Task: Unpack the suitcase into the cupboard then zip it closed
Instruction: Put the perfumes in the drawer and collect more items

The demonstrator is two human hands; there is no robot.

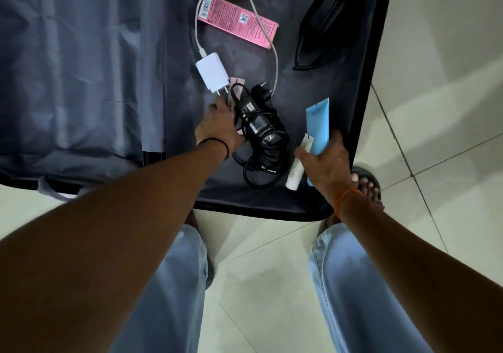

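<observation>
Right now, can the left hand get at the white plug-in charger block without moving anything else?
Probably yes. The left hand rests on the black power adapter, with the white charger block just beyond its fingertips on open suitcase lining; nothing lies between them.

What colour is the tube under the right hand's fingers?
Light blue tube, gripped by the right hand; head view.

Light blue jeans, black sandals (thread bands on both wrists)
</observation>
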